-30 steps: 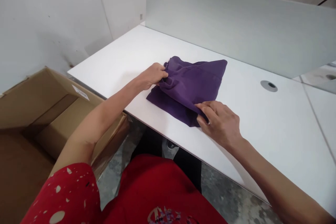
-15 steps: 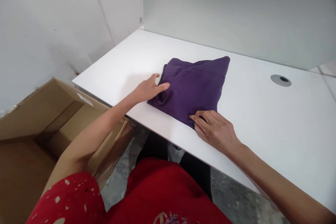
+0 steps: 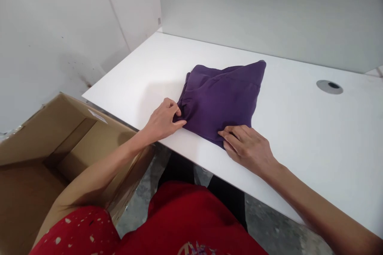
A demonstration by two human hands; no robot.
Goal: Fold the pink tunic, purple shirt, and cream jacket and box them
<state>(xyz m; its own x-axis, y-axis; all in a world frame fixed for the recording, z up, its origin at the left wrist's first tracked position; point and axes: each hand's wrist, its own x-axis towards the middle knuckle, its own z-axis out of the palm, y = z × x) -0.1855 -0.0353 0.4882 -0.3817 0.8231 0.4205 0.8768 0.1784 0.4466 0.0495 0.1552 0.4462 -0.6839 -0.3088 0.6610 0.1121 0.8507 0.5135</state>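
Note:
A folded purple garment lies on the white desk, its layers stacked and its far right corner pointing away from me. My left hand is at the near left corner, with the thumb in front and the fingers curled around the cloth's edge. At the near right corner, my right hand pinches the fabric between thumb and fingers. Small creases run through the cloth beside the left fingertips. What kind of garment it is cannot be made out in this folded state.
The white desk has a grey divider panel along its back and a round cable grommet at the right. An open cardboard box stands against the desk's left front edge, under my left arm. A white wall rises at the left.
My left hand has come down and nearer along the garment's left side to its near corner, and its fingers have closed there. The right hand keeps its pinch.

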